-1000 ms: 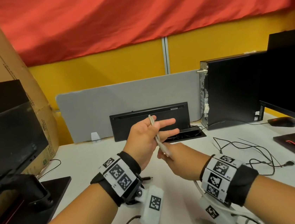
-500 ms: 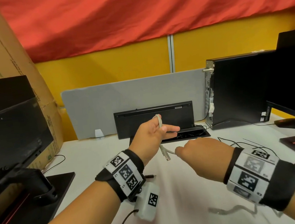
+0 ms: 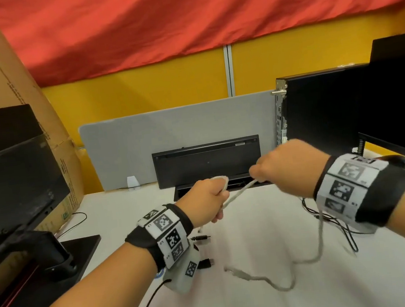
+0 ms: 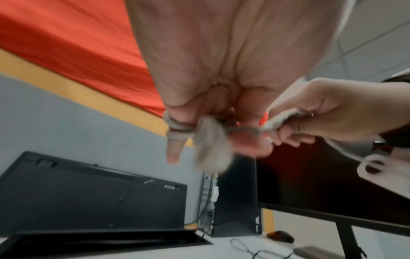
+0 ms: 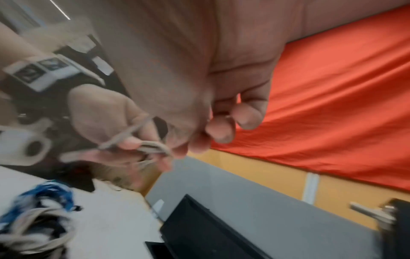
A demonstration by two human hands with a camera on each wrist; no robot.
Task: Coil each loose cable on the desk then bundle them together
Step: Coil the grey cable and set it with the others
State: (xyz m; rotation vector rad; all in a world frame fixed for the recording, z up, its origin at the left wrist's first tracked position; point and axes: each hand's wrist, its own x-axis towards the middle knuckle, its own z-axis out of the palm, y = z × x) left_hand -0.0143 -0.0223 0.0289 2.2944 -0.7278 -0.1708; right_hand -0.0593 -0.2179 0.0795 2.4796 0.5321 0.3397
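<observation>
Head view is showing the coiling barely begun: the grey cable is taking its first turns around the left hand, while most of its length is trailing loose over the white table toward 5 o'clock, its plug end lying free near the middle. A black cable is lying uncoiled at 3 o'clock, and bundling is still waiting. The left hand is curling its fingers around the wound loops; the right hand, just beside it at 2 o'clock, is pinching the cable with closed fingers, feeding it across.
</observation>
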